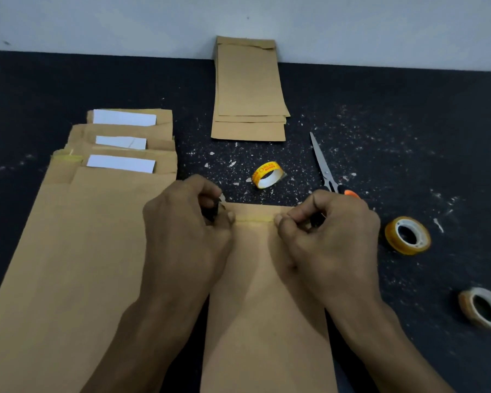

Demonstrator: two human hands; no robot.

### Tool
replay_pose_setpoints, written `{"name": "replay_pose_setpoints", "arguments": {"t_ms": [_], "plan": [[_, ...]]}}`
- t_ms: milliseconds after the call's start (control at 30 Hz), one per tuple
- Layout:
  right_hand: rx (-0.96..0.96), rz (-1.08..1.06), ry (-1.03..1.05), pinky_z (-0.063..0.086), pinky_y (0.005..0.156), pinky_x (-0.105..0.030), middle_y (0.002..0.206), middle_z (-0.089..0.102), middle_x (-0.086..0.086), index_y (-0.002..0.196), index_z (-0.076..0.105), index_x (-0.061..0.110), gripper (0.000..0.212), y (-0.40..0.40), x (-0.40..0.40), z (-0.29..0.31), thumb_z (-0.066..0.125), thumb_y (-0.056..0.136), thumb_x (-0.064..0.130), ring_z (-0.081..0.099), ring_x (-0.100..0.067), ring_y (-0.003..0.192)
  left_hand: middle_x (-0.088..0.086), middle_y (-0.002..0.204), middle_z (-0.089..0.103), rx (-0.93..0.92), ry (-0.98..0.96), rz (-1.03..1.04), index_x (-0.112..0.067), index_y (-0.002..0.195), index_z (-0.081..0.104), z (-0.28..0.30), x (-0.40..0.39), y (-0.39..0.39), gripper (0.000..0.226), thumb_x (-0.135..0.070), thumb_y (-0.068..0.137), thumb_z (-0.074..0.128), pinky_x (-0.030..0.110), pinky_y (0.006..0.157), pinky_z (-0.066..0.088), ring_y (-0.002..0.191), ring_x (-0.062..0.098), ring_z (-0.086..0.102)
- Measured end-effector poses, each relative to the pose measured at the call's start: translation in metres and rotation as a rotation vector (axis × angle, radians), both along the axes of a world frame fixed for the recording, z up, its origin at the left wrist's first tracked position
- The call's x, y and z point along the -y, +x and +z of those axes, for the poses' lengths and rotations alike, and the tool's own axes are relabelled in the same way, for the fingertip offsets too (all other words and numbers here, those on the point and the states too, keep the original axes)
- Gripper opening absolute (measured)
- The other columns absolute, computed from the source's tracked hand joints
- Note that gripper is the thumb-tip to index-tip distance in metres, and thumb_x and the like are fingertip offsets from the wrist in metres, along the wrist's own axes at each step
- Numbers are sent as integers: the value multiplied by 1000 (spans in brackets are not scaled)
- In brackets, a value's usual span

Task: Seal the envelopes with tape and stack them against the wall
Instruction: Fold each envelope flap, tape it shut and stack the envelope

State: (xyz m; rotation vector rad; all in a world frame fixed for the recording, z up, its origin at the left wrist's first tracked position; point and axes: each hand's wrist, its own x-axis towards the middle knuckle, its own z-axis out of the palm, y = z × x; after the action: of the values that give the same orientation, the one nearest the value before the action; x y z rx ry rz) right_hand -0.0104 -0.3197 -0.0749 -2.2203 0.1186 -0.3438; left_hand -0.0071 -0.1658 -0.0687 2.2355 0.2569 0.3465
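While both hands are pinching the tape (pixel 254 218) ends | left hand (pixel 187 222) and right hand (pixel 328 231) are curling onto it | envelope (pixel 267 293) is lying beneath the pinches | advice: keeping tape taut, pressing from middle outward over the flap.

A plain packing or mailing workstation, office-like: a dark speckled tabletop (pixel 408 123) littered with white paper scraps meets a bare pale painted wall (pixel 97 21). On that tabletop lie brown paper envelopes (pixel 250 89), yellow tape rolls (pixel 408 235) and orange-handled steel scissors (pixel 325 165).
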Motion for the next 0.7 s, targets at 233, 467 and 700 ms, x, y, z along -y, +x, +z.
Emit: {"name": "replay_pose_setpoints", "arguments": {"t_ms": [233,467,700], "plan": [[-42,-67,96,56,50,-41,59,65,-3,61,50,21,37,1,-2,6,82,76,10,64,-25,49,0,80,66,35,51,-39,-19,86,72,-4,0,0,16,-6,78,78,-1,63,36,61,1,52],[-107,-82,135,56,49,-46,50,61,-7,64,55,22,31,3,4,4,84,71,14,62,-31,48,3,81,67,50,24,-37,-17,81,71,-6,1,0,14,-5,78,78,22,68,46,68,13,61],[-173,-68,307,45,41,-30,43,55,-7,62,51,14,36,4,7,3,81,75,-1,55,-25,34,2,81,68,25,27,7,-18,74,71,-4,1,1,11,-10,76,79,29,71,49,71,16,63]]}}
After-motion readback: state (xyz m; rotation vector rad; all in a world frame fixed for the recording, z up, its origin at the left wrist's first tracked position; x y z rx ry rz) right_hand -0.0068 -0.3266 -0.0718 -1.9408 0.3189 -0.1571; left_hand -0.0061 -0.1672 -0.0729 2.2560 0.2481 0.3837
